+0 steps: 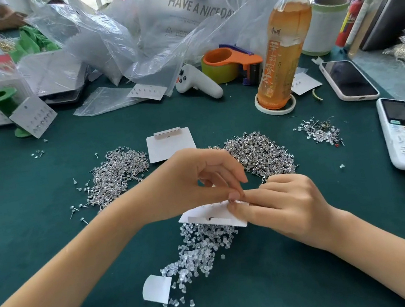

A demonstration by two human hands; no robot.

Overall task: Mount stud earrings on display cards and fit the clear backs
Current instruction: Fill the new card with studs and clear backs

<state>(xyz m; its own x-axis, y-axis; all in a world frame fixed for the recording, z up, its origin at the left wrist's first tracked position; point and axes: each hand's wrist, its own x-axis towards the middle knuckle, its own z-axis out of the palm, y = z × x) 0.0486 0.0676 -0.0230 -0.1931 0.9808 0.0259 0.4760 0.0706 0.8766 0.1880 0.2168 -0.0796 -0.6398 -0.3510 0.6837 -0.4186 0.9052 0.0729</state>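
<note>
Cloth [278, 285] lies bare below my wrists; stud heaps [116, 175] flank the gap beyond my hands. My left hand [195, 182] pinches at the top edge of the display card [212, 216], fingers curled; my right hand [285, 206] grips its right end. The card lies long axis left-right, over the clear backs [201, 251].
</note>
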